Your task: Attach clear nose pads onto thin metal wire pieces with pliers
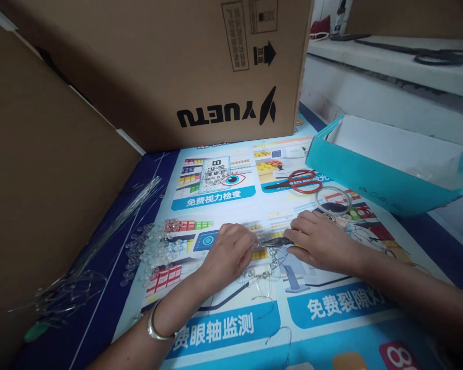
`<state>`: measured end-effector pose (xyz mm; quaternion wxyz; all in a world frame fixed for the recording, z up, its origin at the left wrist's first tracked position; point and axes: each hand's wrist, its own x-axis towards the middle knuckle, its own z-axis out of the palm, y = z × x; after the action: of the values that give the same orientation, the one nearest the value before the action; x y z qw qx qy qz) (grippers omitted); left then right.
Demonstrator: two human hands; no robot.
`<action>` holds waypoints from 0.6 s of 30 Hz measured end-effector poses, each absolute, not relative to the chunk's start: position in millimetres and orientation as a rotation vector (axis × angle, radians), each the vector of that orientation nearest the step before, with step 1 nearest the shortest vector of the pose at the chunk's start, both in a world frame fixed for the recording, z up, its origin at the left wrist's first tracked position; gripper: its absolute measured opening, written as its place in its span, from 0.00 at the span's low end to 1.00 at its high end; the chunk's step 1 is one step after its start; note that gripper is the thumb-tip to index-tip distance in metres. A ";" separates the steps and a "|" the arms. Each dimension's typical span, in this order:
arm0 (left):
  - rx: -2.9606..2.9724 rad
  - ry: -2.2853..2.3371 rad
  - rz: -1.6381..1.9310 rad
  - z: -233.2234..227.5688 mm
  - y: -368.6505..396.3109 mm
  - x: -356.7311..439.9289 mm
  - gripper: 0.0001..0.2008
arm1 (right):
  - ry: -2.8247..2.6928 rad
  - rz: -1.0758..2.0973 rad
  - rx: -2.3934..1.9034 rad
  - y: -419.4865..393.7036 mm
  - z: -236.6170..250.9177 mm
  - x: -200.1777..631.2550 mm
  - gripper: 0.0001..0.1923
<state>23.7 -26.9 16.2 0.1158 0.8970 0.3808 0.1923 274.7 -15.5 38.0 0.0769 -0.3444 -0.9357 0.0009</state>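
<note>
My right hand (320,241) is wrapped round a pair of pliers (277,242), whose dark metal jaws point left. At the tips of the jaws, my left hand (231,251) is closed in a pinch on beaded wire (272,263). Clear beads and thin, curling wire ends hang or lie below the two hands; the piece between my left fingertips is mostly hidden. A heap of loose clear beads (156,249) lies to the left of my left hand. Beyond my right hand are red-handled scissors (304,181) and a pale wire coil (350,201).
A large cardboard box (154,67) walls off the back and left. At right stands an open teal box (378,172) holding something clear. Long thin wires (118,223) lie along the left side. More wire pieces (364,234) lie near my right forearm on the printed table cover (224,329).
</note>
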 end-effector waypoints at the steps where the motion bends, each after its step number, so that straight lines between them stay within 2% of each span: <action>1: 2.640 1.115 0.557 16.2 -27.3 23.8 0.07 | -2.806 -0.017 -1.035 -16.1 37.4 274.0 0.13; 8: 2.713 1.085 0.540 15.4 -28.7 25.0 0.06 | -2.860 -0.095 -1.034 -17.3 35.5 272.8 0.14; 18: 2.706 1.049 0.519 12.2 -26.9 24.3 0.08 | -2.851 0.006 -0.955 -7.0 21.1 278.7 0.15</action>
<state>24.3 -26.9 12.2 0.0963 0.9135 0.3542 0.1753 278.7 -7.0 21.1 0.0676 -0.3168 -0.9461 0.0018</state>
